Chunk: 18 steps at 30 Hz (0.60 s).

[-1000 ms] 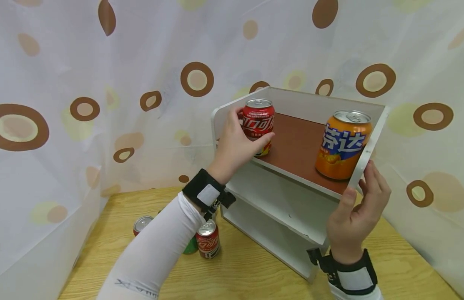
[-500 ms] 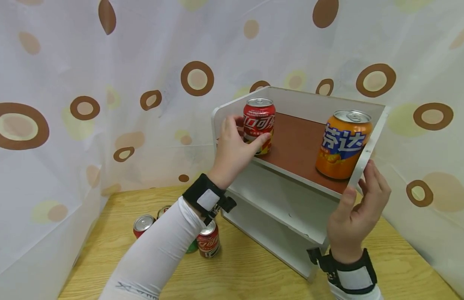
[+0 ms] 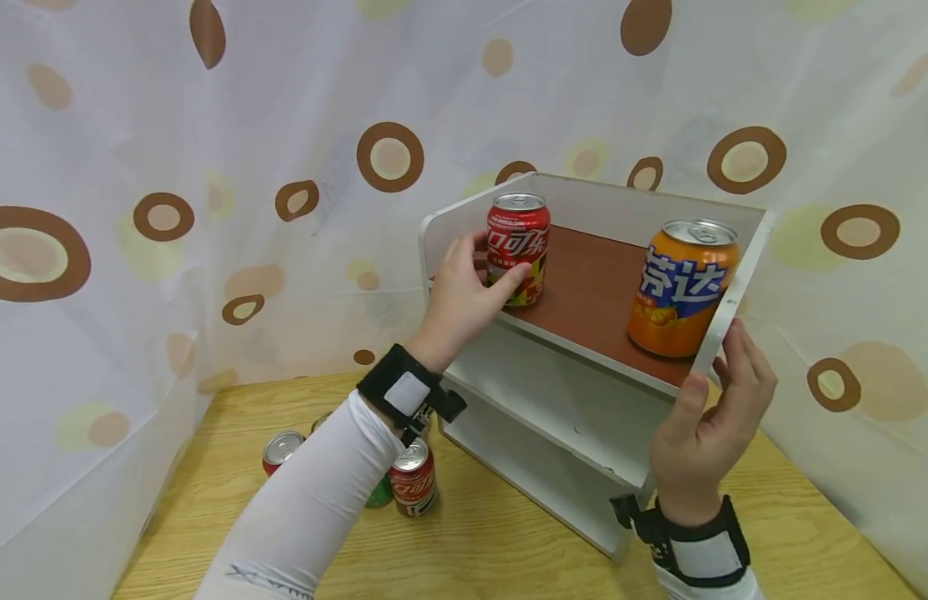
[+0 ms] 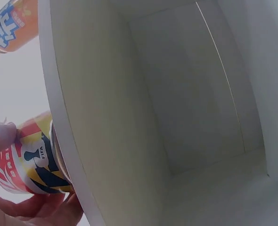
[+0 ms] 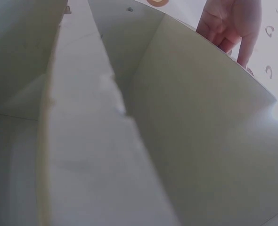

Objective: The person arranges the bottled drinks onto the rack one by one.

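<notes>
- Left hand (image 3: 459, 292): thumb and fingers around red can (image 3: 525, 242), which is upright on rack's (image 3: 587, 275) brown top, left end.
- Right hand (image 3: 711, 429): relaxed, fingers against rack's right side.
- Orange can (image 3: 681, 287): upright, right end.
- More cans (image 3: 413, 482) on table (image 3: 501, 542).

Spotted backdrop (image 3: 321, 92) (pale), wooden table (image 3: 471, 562).

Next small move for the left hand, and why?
Probably nudge the red can slightly back: its base is near the front of the top shelf, and the left hand already curls around it.
</notes>
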Available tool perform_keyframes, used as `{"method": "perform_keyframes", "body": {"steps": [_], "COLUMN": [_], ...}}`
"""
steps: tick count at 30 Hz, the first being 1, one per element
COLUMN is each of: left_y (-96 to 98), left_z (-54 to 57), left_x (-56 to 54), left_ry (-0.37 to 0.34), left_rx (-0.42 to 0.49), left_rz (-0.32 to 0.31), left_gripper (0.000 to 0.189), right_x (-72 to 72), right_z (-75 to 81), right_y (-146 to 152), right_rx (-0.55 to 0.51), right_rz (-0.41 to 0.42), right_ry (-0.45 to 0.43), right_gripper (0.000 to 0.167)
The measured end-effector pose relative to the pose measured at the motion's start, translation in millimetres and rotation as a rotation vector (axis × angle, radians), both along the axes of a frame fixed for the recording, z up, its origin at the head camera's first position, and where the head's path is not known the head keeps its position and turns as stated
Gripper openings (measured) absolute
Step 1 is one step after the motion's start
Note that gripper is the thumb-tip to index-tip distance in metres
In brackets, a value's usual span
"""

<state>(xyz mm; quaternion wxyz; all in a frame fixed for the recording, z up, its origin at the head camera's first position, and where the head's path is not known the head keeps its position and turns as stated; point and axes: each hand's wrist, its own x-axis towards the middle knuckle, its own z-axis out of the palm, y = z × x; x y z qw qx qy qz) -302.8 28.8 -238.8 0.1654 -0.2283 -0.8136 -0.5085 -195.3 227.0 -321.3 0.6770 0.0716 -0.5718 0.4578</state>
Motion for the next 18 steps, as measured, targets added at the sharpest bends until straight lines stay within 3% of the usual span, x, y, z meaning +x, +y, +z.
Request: {"method": "perform_keyframes", "body": {"steps": [9, 18], "left_y": [-4.5, -11.9], "left_z": [-2.1, -3.2], "left_x": [-2.8, -1.4], "left_ry": [-0.018, -0.068], "left_rx": [-0.002, -0.008], "left_rz": [-0.077, -0.106], "left_gripper": [0.068, 0.062], "right_x": [1.2, 0.5], "right_z": [0.9, 1.0], "right_y": [-1, -1], "right_rx": [0.003, 0.000], "right_rz": [0.000, 0.005], "right_ry": [-0.001, 0.002], "right_gripper": [0.071, 0.072]}}
